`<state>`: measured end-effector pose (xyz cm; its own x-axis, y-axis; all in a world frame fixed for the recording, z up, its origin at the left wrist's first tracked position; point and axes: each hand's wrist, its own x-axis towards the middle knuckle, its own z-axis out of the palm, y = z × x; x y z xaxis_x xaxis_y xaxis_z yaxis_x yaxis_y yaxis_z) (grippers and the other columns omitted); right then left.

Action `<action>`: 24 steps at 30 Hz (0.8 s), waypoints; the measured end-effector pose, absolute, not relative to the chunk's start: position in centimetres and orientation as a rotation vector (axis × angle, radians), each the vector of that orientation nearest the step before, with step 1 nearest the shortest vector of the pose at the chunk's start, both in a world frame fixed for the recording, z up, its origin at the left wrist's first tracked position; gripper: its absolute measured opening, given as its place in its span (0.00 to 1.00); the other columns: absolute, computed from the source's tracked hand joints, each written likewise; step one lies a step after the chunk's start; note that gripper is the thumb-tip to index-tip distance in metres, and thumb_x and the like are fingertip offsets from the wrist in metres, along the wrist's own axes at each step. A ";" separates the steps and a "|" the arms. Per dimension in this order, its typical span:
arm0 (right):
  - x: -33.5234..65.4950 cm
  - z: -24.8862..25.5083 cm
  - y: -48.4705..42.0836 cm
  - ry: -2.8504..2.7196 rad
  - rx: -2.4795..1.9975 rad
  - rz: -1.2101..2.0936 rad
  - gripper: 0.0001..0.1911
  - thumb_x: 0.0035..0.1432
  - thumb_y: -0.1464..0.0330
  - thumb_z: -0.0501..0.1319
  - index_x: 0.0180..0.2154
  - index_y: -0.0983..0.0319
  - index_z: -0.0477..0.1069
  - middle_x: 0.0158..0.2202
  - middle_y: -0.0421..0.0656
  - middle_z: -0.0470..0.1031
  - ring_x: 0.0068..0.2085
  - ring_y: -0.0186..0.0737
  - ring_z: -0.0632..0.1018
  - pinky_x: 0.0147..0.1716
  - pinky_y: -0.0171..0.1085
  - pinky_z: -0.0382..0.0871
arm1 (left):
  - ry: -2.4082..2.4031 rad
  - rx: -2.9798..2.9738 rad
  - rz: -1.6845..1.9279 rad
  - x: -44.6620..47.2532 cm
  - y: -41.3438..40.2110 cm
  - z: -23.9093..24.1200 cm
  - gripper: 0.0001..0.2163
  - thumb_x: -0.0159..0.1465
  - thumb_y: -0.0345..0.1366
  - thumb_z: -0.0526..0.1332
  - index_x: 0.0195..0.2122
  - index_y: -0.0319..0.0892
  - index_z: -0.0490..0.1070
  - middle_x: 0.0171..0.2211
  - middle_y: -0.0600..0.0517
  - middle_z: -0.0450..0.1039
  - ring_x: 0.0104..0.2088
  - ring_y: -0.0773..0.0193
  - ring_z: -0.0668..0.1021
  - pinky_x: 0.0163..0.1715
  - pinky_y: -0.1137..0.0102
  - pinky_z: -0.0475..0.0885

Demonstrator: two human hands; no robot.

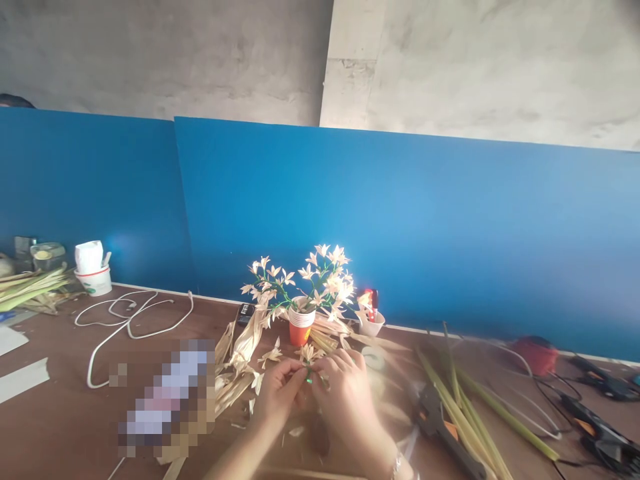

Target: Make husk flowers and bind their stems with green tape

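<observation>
My left hand (277,393) and my right hand (345,387) meet at the middle front of the table, fingers closed in a pinch. Between their fingertips is a pale husk flower (311,353) with a bit of green at its base, and both hands grip it there; the fingers partly hide it. Just behind stands an orange and white paper cup (301,327) holding green-stemmed branches of cream husk flowers (330,283). Another loose flower (271,353) lies left of the fingertips. A roll of clear tape (373,358) is beyond my right hand.
Dried husks (247,343) lie left of the cup. A glue gun (443,427) and long green-yellow leaves (465,413) are at right, near black tools (600,427) and cords. A white cable (127,323) loops at left. A blue partition (400,220) bounds the table's back.
</observation>
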<state>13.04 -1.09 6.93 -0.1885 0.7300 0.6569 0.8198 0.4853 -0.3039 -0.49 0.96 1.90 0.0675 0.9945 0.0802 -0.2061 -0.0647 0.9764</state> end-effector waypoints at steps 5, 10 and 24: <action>13.5 7.4 -1.0 -2.035 -1.232 -0.107 0.07 0.53 0.77 0.60 0.28 0.59 0.72 0.26 0.39 0.76 0.33 0.40 0.73 0.40 0.40 0.57 | 0.895 1.031 1.294 -0.4 0.5 2.8 0.16 0.49 0.49 0.68 0.27 0.39 0.75 0.21 0.52 0.75 0.19 0.67 0.73 0.20 0.74 0.67; 13.6 7.2 -1.1 -2.053 -1.201 -0.104 0.08 0.55 0.76 0.59 0.28 0.59 0.72 0.26 0.39 0.75 0.33 0.39 0.72 0.41 0.40 0.57 | 0.875 0.984 1.292 -0.3 0.4 3.0 0.16 0.48 0.49 0.69 0.26 0.39 0.73 0.20 0.53 0.74 0.22 0.65 0.75 0.23 0.73 0.69; 14.5 8.4 -0.8 -1.779 -1.256 1.063 0.08 0.51 0.72 0.57 0.26 0.63 0.74 0.26 0.40 0.76 0.31 0.38 0.74 0.32 0.34 0.63 | 0.789 1.105 1.263 -1.0 -0.3 3.9 0.11 0.54 0.43 0.67 0.28 0.40 0.74 0.20 0.54 0.74 0.23 0.66 0.73 0.27 0.73 0.68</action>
